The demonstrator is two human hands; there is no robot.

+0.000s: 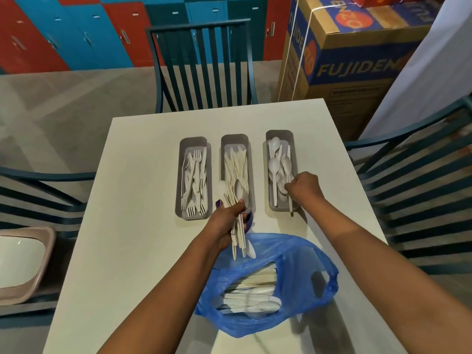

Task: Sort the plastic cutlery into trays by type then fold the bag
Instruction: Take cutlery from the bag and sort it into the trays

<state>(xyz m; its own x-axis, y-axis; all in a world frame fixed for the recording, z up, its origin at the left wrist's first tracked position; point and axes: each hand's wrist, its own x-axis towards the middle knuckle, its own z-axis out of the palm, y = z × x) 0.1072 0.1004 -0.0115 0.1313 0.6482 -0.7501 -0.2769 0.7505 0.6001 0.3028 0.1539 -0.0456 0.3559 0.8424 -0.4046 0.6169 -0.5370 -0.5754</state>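
On the white worktop [143, 226] three grey trays stand side by side in the middle of the frame, long sides running away from the camera. The left tray [193, 215] holds forks, the middle tray [235, 139] holds knives with a spoon lying among them near its close end, and the right tray [279, 135] holds spoons.

The left hand [227, 221] is just below the middle tray, its fingers clamped round a mixed bundle of white cutlery [238, 236] (knives and at least one spoon can be made out) that sticks out above and below the fist. A small purple object shows behind this hand; what it is cannot be told. The right hand [305, 186] is over the near end of the right tray, fingers curled round the handle of a single white utensil [290, 205] that points down past the tray's edge.

The blue plastic bag [301, 264] lies open in the lower centre of the frame, touching the worktop, with more white cutlery visible inside it.

Dark slatted chairs [201, 65] stand at the far, left and right sides. A printed cardboard box [357, 60] sits at upper right.
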